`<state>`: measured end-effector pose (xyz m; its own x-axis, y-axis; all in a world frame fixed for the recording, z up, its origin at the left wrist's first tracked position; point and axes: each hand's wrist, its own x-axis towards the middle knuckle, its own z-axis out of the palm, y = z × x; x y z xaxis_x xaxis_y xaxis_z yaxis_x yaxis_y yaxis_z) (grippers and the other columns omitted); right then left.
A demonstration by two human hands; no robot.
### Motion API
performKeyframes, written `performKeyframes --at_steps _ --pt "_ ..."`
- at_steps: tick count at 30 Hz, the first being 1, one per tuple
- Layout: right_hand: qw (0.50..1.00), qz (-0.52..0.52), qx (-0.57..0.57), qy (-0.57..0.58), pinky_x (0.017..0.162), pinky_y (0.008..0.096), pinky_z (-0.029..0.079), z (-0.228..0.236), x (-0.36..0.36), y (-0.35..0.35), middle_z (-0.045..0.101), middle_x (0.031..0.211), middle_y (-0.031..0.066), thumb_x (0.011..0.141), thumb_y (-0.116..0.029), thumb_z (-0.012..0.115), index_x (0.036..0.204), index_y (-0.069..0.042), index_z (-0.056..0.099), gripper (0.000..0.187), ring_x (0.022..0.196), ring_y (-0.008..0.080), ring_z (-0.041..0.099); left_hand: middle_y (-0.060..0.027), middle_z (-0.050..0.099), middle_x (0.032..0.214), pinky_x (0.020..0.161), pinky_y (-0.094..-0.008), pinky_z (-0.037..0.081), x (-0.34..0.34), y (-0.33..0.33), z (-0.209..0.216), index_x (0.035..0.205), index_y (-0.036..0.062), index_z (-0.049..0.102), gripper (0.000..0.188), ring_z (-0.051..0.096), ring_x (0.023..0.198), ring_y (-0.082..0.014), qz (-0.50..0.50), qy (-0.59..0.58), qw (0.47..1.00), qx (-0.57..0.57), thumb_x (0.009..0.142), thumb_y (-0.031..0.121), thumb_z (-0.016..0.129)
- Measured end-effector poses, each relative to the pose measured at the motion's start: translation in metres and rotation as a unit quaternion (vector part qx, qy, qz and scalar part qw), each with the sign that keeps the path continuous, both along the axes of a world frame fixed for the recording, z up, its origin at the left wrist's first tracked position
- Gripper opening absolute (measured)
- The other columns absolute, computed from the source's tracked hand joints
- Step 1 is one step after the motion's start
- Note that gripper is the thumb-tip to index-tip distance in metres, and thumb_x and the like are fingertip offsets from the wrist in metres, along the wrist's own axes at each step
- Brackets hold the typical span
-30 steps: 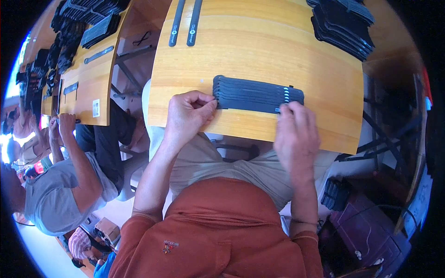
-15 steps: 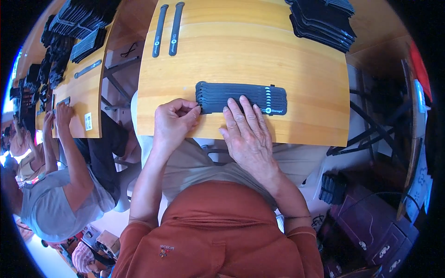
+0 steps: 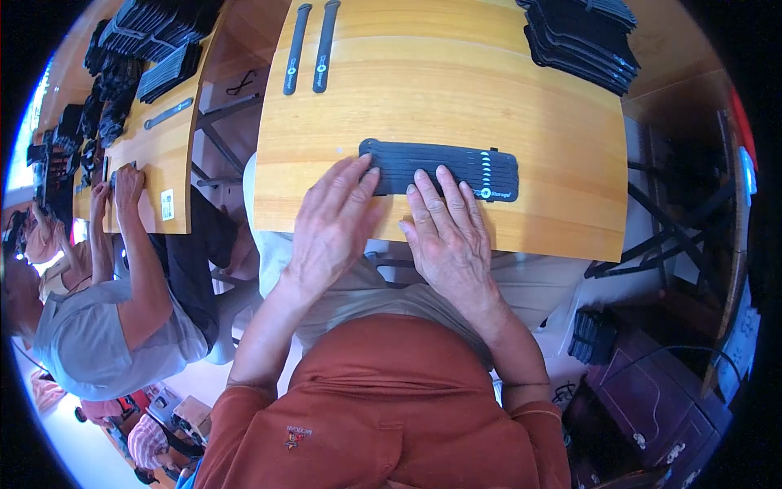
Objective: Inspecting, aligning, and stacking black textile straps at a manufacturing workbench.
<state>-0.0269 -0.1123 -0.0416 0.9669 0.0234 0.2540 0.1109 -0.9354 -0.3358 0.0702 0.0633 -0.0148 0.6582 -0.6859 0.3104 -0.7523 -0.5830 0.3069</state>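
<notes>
A row of overlapping black straps (image 3: pixel 448 167) with rounded ends and pale printed marks lies crosswise near the front edge of the wooden table (image 3: pixel 423 90). On its left end rest the fingertips of my left hand (image 3: pixel 332 220), which is open and slightly blurred. My right hand (image 3: pixel 448 224) lies open over the middle of the row, fingers stretched flat on the straps. Neither hand grips anything.
Two single straps (image 3: pixel 326 49) (image 3: pixel 297 50) lie lengthwise at the table's far left. Stacked bundles of black straps (image 3: pixel 578 49) stand at the far right corner. To the left, a co-worker (image 3: pixel 114 318) sits at another table (image 3: pixel 167 155) piled with bundles.
My left hand has let go of the strap ends it was pinching and now lies with its fingers stretched on them. The whole view has shifted slightly; my right hand stays on the row.
</notes>
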Motion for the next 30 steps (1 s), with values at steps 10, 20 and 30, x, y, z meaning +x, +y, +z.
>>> performKeyframes --at_steps 10,20,30 --pt "1.000 -0.024 -0.002 -0.015 0.117 0.0477 0.034 0.004 -0.008 -0.015 0.057 0.143 0.0113 0.092 -0.029 0.069 0.128 -0.003 0.065 0.044 0.140 0.0299 0.046 -0.0185 0.039 0.158 0.120 -0.0470 0.027 0.000 0.011 -0.006 0.150 0.0001 0.042 0.071 0.035 0.149 -0.0311 -0.067 0.027 0.987 0.147 0.098 0.045 0.057" --pt "0.995 -0.090 -0.020 -0.034 0.115 0.0495 0.038 -0.003 -0.034 -0.057 0.059 0.141 0.0109 0.090 -0.018 0.071 0.127 -0.003 0.066 0.040 0.138 0.0304 0.049 -0.0169 0.039 0.159 0.122 -0.0453 0.024 0.004 0.026 -0.004 0.150 0.0003 0.042 0.072 0.034 0.149 -0.0296 -0.082 0.029 0.984 0.153 0.097 0.046 0.058" --pt "0.995 -0.090 -0.045 -0.014 0.117 0.0519 0.034 0.004 -0.037 -0.056 0.058 0.143 0.0110 0.091 -0.018 0.070 0.128 -0.003 0.065 0.041 0.139 0.0308 0.047 -0.0157 0.045 0.155 0.118 -0.0436 0.031 0.016 0.037 0.000 0.145 0.0011 0.049 0.065 0.041 0.145 -0.0287 -0.131 0.013 0.985 0.112 0.098 0.046 0.057"
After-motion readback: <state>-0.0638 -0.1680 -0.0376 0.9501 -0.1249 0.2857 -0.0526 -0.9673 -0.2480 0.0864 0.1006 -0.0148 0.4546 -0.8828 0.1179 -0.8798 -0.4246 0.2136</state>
